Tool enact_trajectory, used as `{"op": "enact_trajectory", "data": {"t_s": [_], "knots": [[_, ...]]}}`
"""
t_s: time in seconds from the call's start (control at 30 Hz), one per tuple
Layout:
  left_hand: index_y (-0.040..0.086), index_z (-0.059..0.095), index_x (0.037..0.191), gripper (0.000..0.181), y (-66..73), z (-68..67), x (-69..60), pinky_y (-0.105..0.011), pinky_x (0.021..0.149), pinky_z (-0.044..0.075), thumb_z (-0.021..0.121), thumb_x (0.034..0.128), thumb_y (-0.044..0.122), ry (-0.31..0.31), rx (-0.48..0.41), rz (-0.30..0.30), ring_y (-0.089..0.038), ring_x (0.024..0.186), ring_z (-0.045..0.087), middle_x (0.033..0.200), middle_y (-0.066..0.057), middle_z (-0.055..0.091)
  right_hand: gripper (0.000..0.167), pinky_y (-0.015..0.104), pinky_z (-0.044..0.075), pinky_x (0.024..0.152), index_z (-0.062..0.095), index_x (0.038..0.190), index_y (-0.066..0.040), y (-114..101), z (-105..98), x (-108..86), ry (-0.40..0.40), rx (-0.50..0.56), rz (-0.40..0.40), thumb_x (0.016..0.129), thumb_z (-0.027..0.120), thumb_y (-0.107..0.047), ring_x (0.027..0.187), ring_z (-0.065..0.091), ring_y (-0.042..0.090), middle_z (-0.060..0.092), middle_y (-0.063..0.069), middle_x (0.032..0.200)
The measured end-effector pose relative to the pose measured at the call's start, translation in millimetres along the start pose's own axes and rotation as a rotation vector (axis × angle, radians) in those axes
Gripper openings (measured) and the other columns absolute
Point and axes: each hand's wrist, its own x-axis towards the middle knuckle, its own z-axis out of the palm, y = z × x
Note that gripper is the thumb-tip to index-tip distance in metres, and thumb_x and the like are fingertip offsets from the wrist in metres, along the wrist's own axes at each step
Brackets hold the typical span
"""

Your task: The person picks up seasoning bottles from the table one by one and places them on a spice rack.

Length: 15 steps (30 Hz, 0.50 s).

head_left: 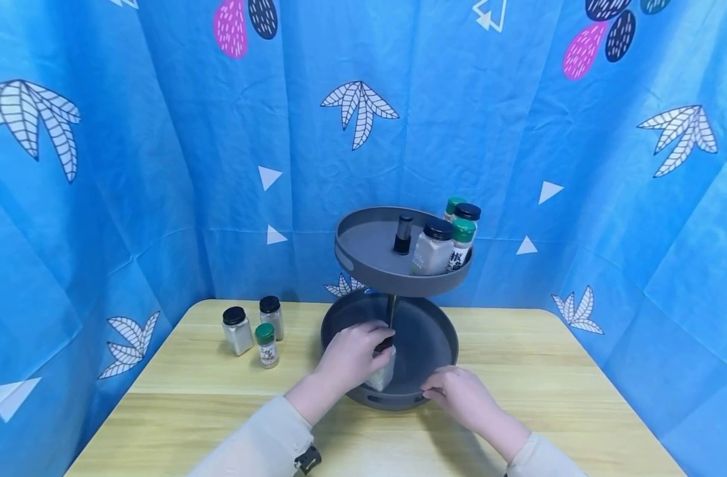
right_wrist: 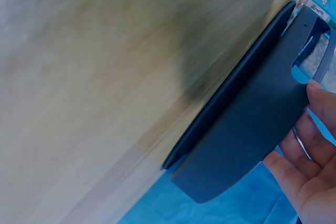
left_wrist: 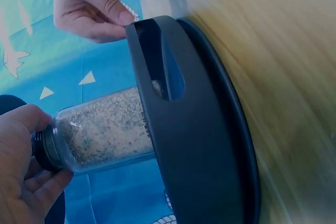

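Observation:
My left hand (head_left: 353,354) grips the black lid of a clear jar (head_left: 381,375) at the front left of the lower grey tray (head_left: 426,338). In the left wrist view the jar (left_wrist: 105,129) holds a speckled pale filling, and its lower end is behind the tray's rim (left_wrist: 184,145); whether it touches the tray's floor I cannot tell. My right hand (head_left: 461,396) pinches the front right rim of that tray; the right wrist view shows the thumb and fingers (right_wrist: 310,158) at the rim, beside an oval handle slot.
The upper tray (head_left: 369,255) carries several jars on its right side, including a black-lidded one (head_left: 433,250). Two black-lidded jars (head_left: 238,334) and a green-lidded one (head_left: 267,348) stand at the table's back left. Blue patterned cloth (head_left: 363,165) hangs behind.

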Motion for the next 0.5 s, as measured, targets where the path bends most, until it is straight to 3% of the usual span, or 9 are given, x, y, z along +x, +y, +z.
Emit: {"op": "enact_trajectory", "data": {"t_s": [0.5], "knots": [[0.017, 0.076, 0.115, 0.028, 17.8, 6.3, 1.4, -0.032, 0.077, 0.061, 0.071, 0.0927, 0.033, -0.046, 0.053, 0.040, -0.015, 0.097, 0.071, 0.115, 0.001, 0.072, 0.008, 0.033, 0.059, 0.075, 0.079, 0.088, -0.015, 0.2, -0.6, 0.4, -0.031, -0.006, 0.012, 0.081, 0.081, -0.011, 0.082, 0.069, 0.014, 0.073, -0.007, 0.087]]}}
